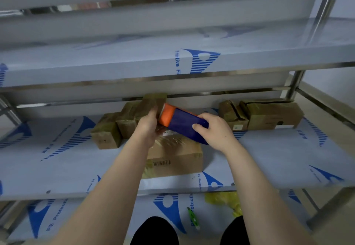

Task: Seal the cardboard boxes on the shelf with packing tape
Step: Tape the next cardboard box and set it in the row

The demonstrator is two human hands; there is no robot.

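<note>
dispenser (182,124): blue body, orange roller, tilted above front box.
tape (153,100): brown strip drawn up-left off roller.
front box (172,158): flat on shelf (269,158), barcode forward, top taped.
left boxes (115,127): taped, clustered.
right boxes (269,114): farther back.

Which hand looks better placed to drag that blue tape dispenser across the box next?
Probably the right hand: it grips the blue tape dispenser above the box. The left hand is busy holding the brown tape by its end.
</note>
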